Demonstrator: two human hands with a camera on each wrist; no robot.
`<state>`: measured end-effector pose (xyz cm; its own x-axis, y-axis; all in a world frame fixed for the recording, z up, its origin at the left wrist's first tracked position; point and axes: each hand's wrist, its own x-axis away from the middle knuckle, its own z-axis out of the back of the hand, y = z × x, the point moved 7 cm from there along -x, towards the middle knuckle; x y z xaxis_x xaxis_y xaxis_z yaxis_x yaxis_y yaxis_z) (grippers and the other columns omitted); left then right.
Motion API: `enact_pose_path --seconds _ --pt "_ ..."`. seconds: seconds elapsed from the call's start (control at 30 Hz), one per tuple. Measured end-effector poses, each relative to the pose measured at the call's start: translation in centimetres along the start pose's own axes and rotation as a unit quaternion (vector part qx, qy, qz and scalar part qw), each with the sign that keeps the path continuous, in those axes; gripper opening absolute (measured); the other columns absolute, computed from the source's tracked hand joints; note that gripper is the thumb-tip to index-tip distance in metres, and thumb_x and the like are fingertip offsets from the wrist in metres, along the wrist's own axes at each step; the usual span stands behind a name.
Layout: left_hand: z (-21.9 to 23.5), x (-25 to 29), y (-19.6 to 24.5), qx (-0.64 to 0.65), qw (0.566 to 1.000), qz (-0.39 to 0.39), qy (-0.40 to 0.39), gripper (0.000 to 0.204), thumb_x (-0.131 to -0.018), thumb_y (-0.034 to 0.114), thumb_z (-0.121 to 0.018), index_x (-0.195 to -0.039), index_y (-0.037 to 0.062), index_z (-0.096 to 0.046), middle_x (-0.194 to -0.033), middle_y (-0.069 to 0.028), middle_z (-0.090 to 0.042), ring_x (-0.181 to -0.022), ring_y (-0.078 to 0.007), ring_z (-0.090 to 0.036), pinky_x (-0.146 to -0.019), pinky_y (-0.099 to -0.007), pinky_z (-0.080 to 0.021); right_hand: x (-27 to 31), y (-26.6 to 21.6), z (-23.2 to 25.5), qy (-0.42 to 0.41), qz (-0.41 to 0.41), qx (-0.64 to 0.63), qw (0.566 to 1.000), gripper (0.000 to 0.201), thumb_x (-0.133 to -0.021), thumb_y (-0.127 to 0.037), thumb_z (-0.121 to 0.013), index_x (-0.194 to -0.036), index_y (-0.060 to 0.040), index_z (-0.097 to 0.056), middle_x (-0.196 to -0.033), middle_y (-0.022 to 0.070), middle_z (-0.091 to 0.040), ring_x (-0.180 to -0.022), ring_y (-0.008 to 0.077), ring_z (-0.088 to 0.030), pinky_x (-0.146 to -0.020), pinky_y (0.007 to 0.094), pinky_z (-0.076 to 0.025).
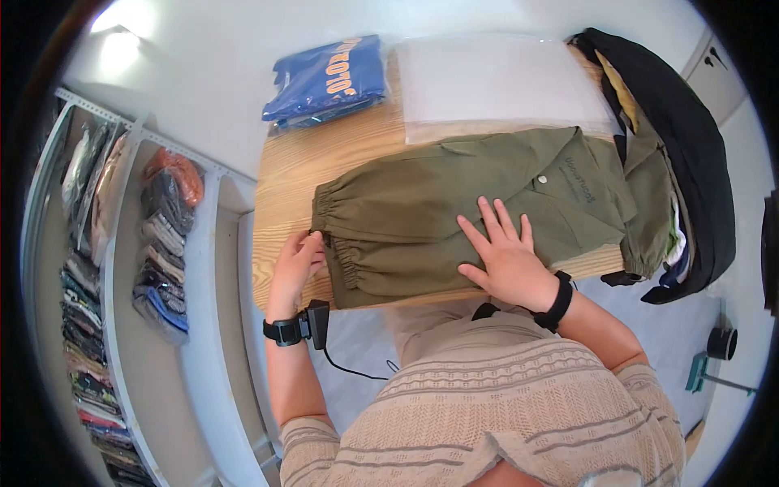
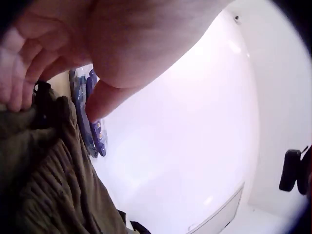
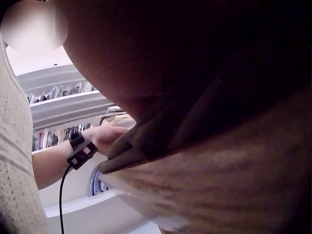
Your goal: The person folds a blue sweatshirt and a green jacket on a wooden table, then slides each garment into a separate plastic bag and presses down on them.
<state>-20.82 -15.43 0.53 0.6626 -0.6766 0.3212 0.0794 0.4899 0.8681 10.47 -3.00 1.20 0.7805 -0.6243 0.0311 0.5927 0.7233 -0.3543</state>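
An olive green jacket (image 1: 422, 203) lies folded lengthwise on the wooden table, with gathered elastic cuffs (image 1: 345, 264) at its left end and a small white button near the collar. My right hand (image 1: 513, 264) rests palm down on its front, fingers spread. At the cuff end my left hand (image 1: 299, 264) touches the edge of the cloth; in the left wrist view its fingertips (image 2: 17, 100) lie on the fabric beside a small black piece, and the thumb (image 2: 97, 102) stands apart from them. The right wrist view is mostly dark, with the left hand (image 3: 109, 136) beyond the cloth.
A bagged blue garment (image 1: 329, 81) sits at the table's back left, beside a stack of clear plastic bags (image 1: 503, 81). Piled dark clothes (image 1: 690, 162) and more olive cloth (image 1: 649, 195) crowd the right end. Shelves (image 1: 122, 243) of packed clothes stand at left.
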Motion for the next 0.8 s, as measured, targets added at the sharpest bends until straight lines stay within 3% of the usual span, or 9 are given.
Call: enact_pose_path --seconds 0.07,0.13,0.23,0.3,0.43,0.53,0.6,0.73,0.8 --pt "-0.8 0.5 0.2 0.052 0.996 0.054 -0.049 0.050 -0.090 0.034 -0.061 -0.121 -0.0027 -0.049 -0.090 -0.0063 -0.058 -0.078 -0.0126 -0.057 -0.070 -0.0245 -0.050 0.0 0.0 0.0 -0.005 0.002 0.004 1.000 0.067 -0.089 -0.043 -0.052 -0.144 -0.0146 -0.029 -0.152 0.0202 -0.012 -0.141 0.0379 -0.008 -0.106 0.0641 -0.011" --pt "-0.7 0.1 0.2 0.065 0.995 0.055 -0.049 0.046 -0.089 0.036 -0.062 -0.114 -0.0023 -0.053 -0.090 -0.0060 -0.057 -0.078 -0.0135 -0.057 -0.070 -0.0251 -0.050 0.0 0.1 0.0 0.004 0.002 0.005 1.000 0.067 -0.089 -0.043 -0.053 -0.144 -0.0146 -0.030 -0.151 0.0204 -0.013 -0.141 0.0379 -0.009 -0.106 0.0642 -0.011" --pt "-0.9 -1.1 -0.3 0.118 0.988 0.074 -0.073 0.045 -0.088 0.038 -0.062 -0.109 -0.0016 -0.055 -0.086 -0.0037 -0.058 -0.073 -0.0112 -0.056 -0.065 -0.0229 -0.048 0.1 0.1 0.2 0.010 0.004 0.002 1.000 0.067 -0.088 -0.042 -0.055 -0.144 -0.0144 -0.031 -0.151 0.0205 -0.013 -0.141 0.0380 -0.009 -0.105 0.0643 -0.012" --pt "-2.1 -2.4 -0.9 0.174 0.970 0.077 -0.151 0.044 -0.088 0.039 -0.063 -0.108 -0.0002 -0.056 -0.080 -0.0006 -0.058 -0.068 -0.0086 -0.055 -0.058 -0.0217 -0.044 0.2 0.1 0.3 0.014 0.004 -0.002 1.000 0.067 -0.088 -0.042 -0.055 -0.144 -0.0144 -0.031 -0.151 0.0206 -0.014 -0.141 0.0379 -0.009 -0.105 0.0643 -0.012" --pt "-4.6 -2.2 0.7 0.164 0.972 0.063 -0.158 0.045 -0.088 0.039 -0.063 -0.111 0.0005 -0.056 -0.080 0.0002 -0.060 -0.064 -0.0071 -0.054 -0.053 -0.0209 -0.039 0.3 0.2 0.2 0.022 0.000 -0.012 1.000 0.067 -0.087 -0.042 -0.055 -0.143 -0.0148 -0.032 -0.151 0.0204 -0.014 -0.141 0.0379 -0.009 -0.105 0.0644 -0.012" --pt "-5.3 -1.7 2.2 0.146 0.981 0.031 -0.127 0.047 -0.089 0.036 -0.061 -0.114 -0.0030 -0.054 -0.093 -0.0067 -0.065 -0.074 -0.0122 -0.061 -0.059 -0.0234 -0.046 0.4 0.3 0.2 0.030 0.001 -0.014 0.999 0.066 -0.087 -0.042 -0.056 -0.143 -0.0156 -0.033 -0.151 0.0202 -0.014 -0.140 0.0380 -0.010 -0.105 0.0644 -0.012" --pt "-6.0 -1.3 1.9 0.164 0.973 0.058 -0.154 0.045 -0.093 0.030 -0.056 -0.122 -0.0030 -0.050 -0.123 -0.0133 -0.057 -0.104 -0.0238 -0.060 -0.088 -0.0366 -0.049 0.5 0.5 0.2 0.034 -0.003 -0.016 0.999 0.066 -0.087 -0.042 -0.056 -0.143 -0.0159 -0.033 -0.151 0.0200 -0.014 -0.140 0.0381 -0.010 -0.105 0.0644 -0.012" --pt "-6.9 -0.3 1.9 0.287 0.937 0.082 -0.184 0.043 -0.091 0.026 -0.056 -0.122 -0.0024 -0.049 -0.120 -0.0139 -0.059 -0.104 -0.0257 -0.060 -0.091 -0.0382 -0.048 0.7 0.5 0.4 0.039 0.003 -0.024 0.999 0.065 -0.088 -0.042 -0.055 -0.143 -0.0167 -0.033 -0.151 0.0195 -0.015 -0.140 0.0378 -0.011 -0.106 0.0636 -0.013" --pt "-6.5 0.8 3.2 0.358 0.918 0.049 -0.164 0.041 -0.090 0.025 -0.056 -0.122 -0.0005 -0.050 -0.117 -0.0142 -0.061 -0.103 -0.0271 -0.060 -0.090 -0.0391 -0.049 0.9 0.6 0.4 0.050 0.007 -0.036 0.998 0.065 -0.088 -0.043 -0.054 -0.143 -0.0166 -0.032 -0.150 0.0192 -0.018 -0.140 0.0372 -0.013 -0.106 0.0631 -0.013"
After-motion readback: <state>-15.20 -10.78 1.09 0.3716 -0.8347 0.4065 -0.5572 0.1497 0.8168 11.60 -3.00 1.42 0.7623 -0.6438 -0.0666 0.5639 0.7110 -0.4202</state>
